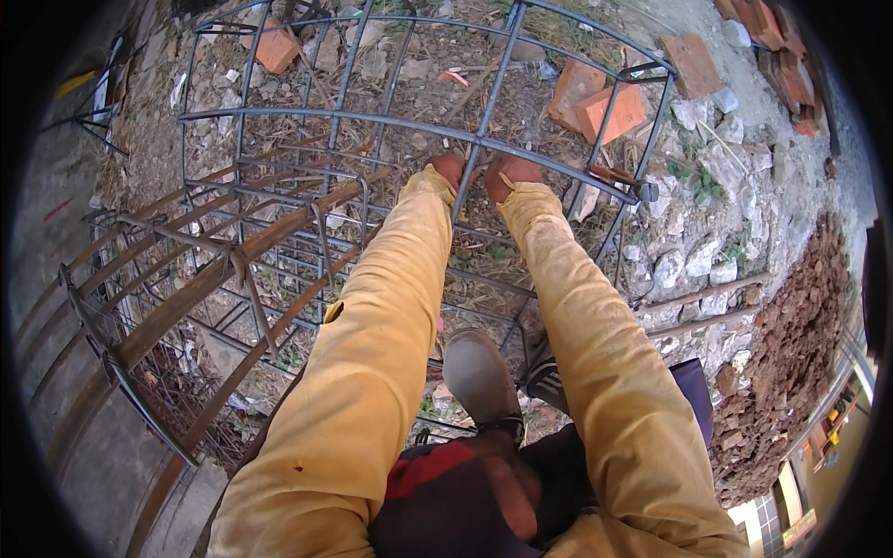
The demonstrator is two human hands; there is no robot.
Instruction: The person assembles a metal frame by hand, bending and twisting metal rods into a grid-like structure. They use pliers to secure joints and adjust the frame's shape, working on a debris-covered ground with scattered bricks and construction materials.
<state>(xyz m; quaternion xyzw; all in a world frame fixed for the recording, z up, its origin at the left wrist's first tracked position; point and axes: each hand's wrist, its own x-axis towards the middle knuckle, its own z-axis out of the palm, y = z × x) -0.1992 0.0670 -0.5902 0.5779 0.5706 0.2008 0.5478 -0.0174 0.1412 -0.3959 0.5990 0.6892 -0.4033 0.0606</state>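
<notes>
A cage of steel reinforcing bars (391, 120) spreads out before me, its long bars crossed by square steel loops. Both my hands are at a crossing of bars near the middle. My left hand (449, 169) is closed just left of the cross bar (496, 86), its fingertips partly hidden. On the other side of that bar my right hand (513, 174) is also closed, close under the long bar. Whatever lies between the fingers is too small to make out. Toward the cage's right corner a tool with reddish handles and a dark metal head (646, 192) rests against the bars.
Another bar cage with rusty long bars (265, 239) stands at the left. Red bricks (611, 113) and broken stones (670, 268) lie on the rough ground. At right there is a heap of reddish soil (791, 363). My shoe (479, 377) stands among the bars.
</notes>
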